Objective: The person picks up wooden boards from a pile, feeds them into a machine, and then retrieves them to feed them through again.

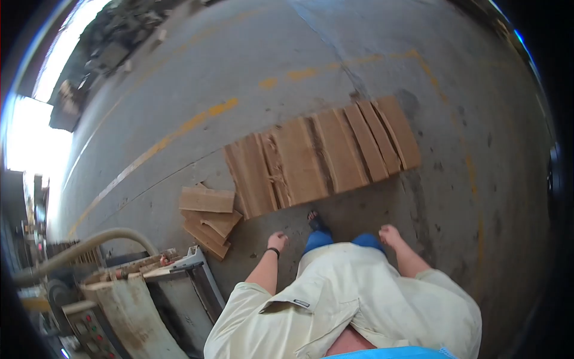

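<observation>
My left hand (pixel 278 240), with a dark band on the wrist, hangs beside my left leg with its fingers curled in and nothing seen in it. On the other side, my right hand (pixel 389 234) hangs by my right leg, also loosely closed and holding nothing visible. Both hands are apart from the wood. In front of my feet a row of wide wooden boards (pixel 297 161) lies side by side on the floor, some with rough natural edges. Nearer my left hand, several shorter wood pieces (pixel 207 200) lie in a loose heap.
At the lower left stands a machine with a control panel (pixel 89 332) and a thick hose (pixel 113 234). Yellow lines (pixel 194 121) mark the concrete floor (pixel 239 78). Dark piled material (pixel 110 51) is at the far left, near a bright opening.
</observation>
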Available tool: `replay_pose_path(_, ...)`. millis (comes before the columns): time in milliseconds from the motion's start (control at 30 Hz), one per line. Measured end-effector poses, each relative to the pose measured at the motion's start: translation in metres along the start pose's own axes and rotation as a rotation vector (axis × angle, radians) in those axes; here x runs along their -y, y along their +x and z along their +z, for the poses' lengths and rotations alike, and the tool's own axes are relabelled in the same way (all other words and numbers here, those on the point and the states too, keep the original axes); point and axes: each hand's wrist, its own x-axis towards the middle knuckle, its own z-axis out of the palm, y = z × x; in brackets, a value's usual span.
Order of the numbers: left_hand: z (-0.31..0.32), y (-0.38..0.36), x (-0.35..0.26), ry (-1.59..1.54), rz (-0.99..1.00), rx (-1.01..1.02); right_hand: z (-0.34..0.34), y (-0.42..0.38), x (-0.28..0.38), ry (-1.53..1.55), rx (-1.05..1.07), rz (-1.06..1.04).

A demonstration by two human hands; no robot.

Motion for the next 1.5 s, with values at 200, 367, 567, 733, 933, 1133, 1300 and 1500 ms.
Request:
replay_pose_path(200,-0.02,-0.009,-0.078,-0.422,-0.178,0.11,0.028,0.035,0.041,-0.161,0.007,-0.096)
replay_pose_path(367,0.011,-0.029,-0.053,-0.461,-0.335,0.102,0.032,0.088,0.061,-0.284,0.043,-0.055)
replay_pose_path(567,0.055,-0.06,-0.035,-0.437,-0.527,0.071,0.024,0.172,0.077,0.149,0.087,0.255)
replay_pose_path(733,0.096,-0.064,-0.066,-0.377,-0.592,0.114,-0.005,0.247,0.064,0.492,-0.088,0.336)
replay_pose_path(933,0.146,-0.02,-0.139,-0.35,-0.537,0.142,-0.047,0.335,0.06,0.845,-0.333,0.399)
replay_pose_path(1133,0.183,0.028,-0.203,-0.388,-0.431,0.193,-0.063,0.394,0.067,1.086,-0.343,0.512)
replay_pose_path(1300,0.209,0.049,-0.236,-0.343,-0.386,0.252,-0.068,0.396,0.053,1.142,-0.274,0.482)
replay_pose_path(1500,0.234,0.062,-0.255,-0.362,-0.379,0.294,-0.076,0.393,0.042,1.057,-0.24,0.464)
